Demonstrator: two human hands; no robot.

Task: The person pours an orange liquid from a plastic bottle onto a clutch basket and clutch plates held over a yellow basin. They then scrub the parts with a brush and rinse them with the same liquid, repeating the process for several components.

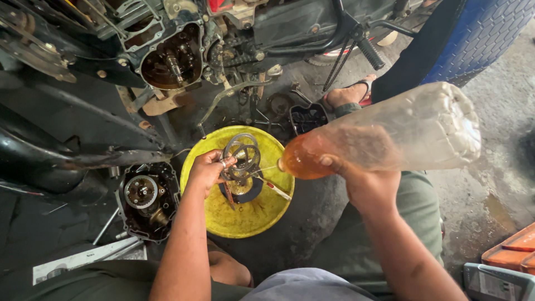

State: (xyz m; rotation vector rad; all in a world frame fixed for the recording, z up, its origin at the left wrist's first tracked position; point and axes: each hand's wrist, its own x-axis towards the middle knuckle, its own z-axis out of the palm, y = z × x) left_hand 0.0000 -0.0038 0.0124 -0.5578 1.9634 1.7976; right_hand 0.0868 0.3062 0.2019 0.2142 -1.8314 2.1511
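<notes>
My left hand (209,170) grips a stack of metal clutch rings (241,153) over a round yellow basin (239,214). My right hand (362,181) holds a clear plastic bottle (401,131) tipped toward the basin, with amber liquid pooled at its neck. A thin stream runs from the bottle mouth onto the rings. A small brush with a pale handle (274,189) lies in the basin.
A motorcycle engine with an open crankcase (173,58) stands ahead. A removed engine cover (147,198) lies left of the basin, a black tray (307,117) behind it. A blue-painted tyre (479,33) and a sandalled foot (348,95) are at right, an orange crate (515,251) bottom right.
</notes>
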